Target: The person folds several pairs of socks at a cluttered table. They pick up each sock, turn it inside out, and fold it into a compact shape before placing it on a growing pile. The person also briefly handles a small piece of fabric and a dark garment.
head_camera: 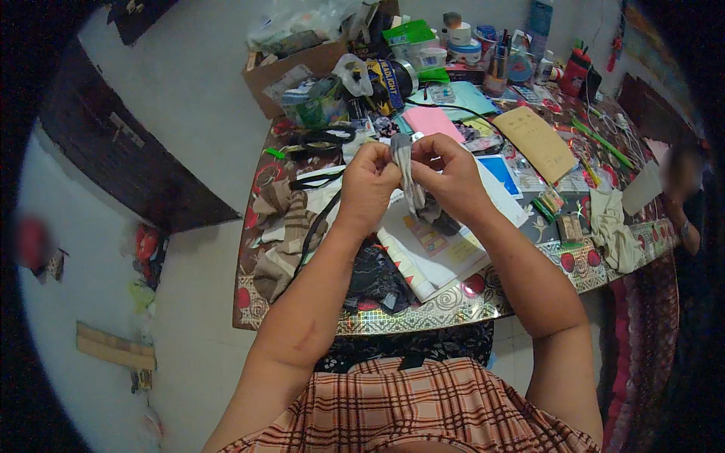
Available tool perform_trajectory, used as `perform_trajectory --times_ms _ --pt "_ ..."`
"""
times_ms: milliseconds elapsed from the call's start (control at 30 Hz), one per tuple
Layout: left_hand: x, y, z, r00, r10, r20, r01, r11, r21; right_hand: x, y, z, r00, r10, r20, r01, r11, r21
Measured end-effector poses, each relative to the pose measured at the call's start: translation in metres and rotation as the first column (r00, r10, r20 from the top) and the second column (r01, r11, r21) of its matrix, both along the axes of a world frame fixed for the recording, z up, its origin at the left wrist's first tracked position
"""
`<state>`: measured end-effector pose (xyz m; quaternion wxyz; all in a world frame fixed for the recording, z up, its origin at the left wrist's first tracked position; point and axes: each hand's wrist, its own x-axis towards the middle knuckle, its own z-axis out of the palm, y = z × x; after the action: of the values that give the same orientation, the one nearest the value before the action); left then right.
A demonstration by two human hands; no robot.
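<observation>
Above the open papers (459,249), both my hands pinch a grey and white sock (403,164) that hangs down between them. My left hand (371,184) grips its left side, fingers curled in. On the other side, my right hand (450,175) holds the cloth between thumb and fingers. The sock's dark grey lower end dangles over the pages. Brown and striped socks (283,226) lie in a loose pile left of my left forearm. A dark, thin fabric piece (376,277) rests at the table's front, partly behind that forearm.
A cardboard box (263,85) with plastic bags stands at the back left, beside a headlight package (388,82). A tan booklet (535,141), a pink paper (433,122) and a pale cloth (614,229) lie on the patterned tablecloth (481,300). Another person (688,226) is at the right edge.
</observation>
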<state>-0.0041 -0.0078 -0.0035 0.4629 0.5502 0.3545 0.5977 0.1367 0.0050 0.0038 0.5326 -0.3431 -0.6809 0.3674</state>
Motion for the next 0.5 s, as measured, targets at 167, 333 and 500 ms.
perform_trajectory --times_ms 167,333,500 --pt "0.001 -0.003 -0.001 0.970 0.101 -0.222 -0.078 0.991 0.110 0.005 -0.002 0.009 0.983 -0.004 0.184 -0.001 1.000 0.027" --pt "0.004 -0.010 0.005 0.878 0.222 -0.424 -0.126 0.962 0.243 0.009 -0.005 0.012 0.955 -0.071 0.287 0.056 0.997 0.059" --pt "-0.007 -0.001 0.001 0.948 0.210 -0.241 -0.166 0.968 0.189 0.019 0.008 0.013 1.000 0.030 -0.009 -0.031 0.984 -0.175"
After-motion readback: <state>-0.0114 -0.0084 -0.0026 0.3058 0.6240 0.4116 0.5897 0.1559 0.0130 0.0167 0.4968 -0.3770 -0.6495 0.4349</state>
